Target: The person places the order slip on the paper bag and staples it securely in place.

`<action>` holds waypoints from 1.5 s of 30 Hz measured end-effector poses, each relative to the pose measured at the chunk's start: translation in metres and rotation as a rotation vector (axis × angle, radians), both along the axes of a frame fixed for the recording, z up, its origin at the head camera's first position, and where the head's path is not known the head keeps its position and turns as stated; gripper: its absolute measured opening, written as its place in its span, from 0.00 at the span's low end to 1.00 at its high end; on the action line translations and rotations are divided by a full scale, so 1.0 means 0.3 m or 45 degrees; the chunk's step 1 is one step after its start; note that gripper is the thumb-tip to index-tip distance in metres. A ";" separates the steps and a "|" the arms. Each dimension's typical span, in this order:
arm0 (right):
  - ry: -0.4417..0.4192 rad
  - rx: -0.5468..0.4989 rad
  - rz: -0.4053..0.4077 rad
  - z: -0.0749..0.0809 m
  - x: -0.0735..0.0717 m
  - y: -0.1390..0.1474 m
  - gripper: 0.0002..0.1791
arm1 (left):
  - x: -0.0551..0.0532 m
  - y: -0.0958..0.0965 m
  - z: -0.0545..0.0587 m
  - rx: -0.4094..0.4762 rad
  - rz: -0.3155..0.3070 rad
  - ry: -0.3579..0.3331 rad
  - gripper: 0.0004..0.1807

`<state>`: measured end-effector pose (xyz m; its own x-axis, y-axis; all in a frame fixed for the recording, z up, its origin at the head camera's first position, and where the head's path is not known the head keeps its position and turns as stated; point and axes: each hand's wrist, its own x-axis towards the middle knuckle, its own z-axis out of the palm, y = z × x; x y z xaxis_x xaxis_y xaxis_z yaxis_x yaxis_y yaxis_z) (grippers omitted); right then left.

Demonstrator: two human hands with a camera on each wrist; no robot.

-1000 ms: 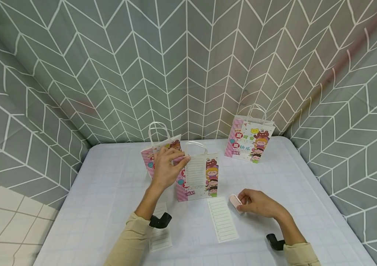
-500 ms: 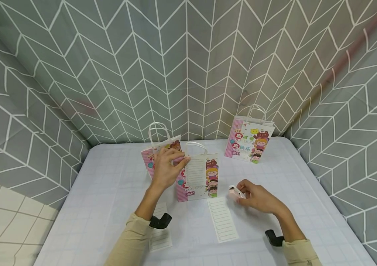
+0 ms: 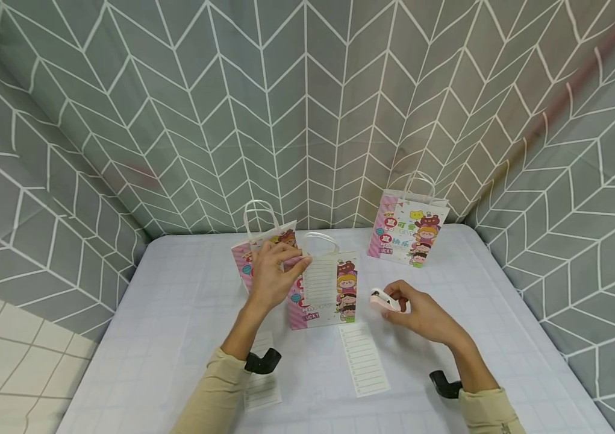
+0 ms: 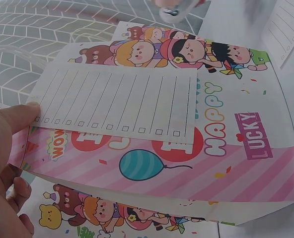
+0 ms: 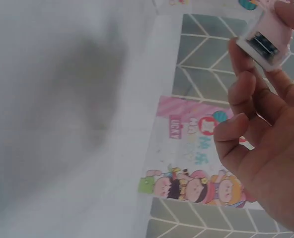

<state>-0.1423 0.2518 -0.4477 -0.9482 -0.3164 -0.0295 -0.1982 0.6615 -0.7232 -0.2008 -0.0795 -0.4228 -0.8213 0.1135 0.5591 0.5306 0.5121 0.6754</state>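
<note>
My left hand (image 3: 273,271) pinches a lined checklist slip (image 3: 320,280) against the top edge of the front paper gift bag (image 3: 347,292), thumb in front. In the left wrist view the slip (image 4: 117,101) lies flat over the bag's cartoon print. My right hand (image 3: 423,314) holds a small pink-and-white stapler (image 3: 391,301) between thumb and fingers, right of the bag and apart from it. The right wrist view shows the stapler's dark end (image 5: 264,44). Behind my left hand stands a second gift bag (image 3: 242,256), partly hidden.
A third gift bag (image 3: 407,229) stands at the back right of the white-covered table (image 3: 177,313). One slip (image 3: 364,358) lies in front of the front bag; another slip (image 3: 262,392) lies partly under my left forearm. A patterned curtain (image 3: 307,120) hangs behind.
My right hand has raised the stapler and moved it slightly away from me, turning its end toward the front bag. The left hand and the slip have stayed in place.
</note>
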 end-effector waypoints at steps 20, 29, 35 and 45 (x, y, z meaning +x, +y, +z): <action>0.224 -0.111 -0.004 0.117 0.002 -0.049 0.22 | 0.003 0.000 0.002 -0.003 0.009 -0.018 0.14; 0.284 -0.180 -0.049 0.159 -0.006 -0.068 0.25 | 0.002 0.003 -0.003 0.008 0.014 -0.011 0.13; 0.311 -0.233 -0.073 0.165 -0.014 -0.076 0.29 | 0.003 0.002 -0.001 0.002 0.019 -0.013 0.14; 0.391 -0.313 -0.104 0.195 -0.023 -0.098 0.29 | 0.005 0.003 0.000 -0.011 0.021 -0.008 0.13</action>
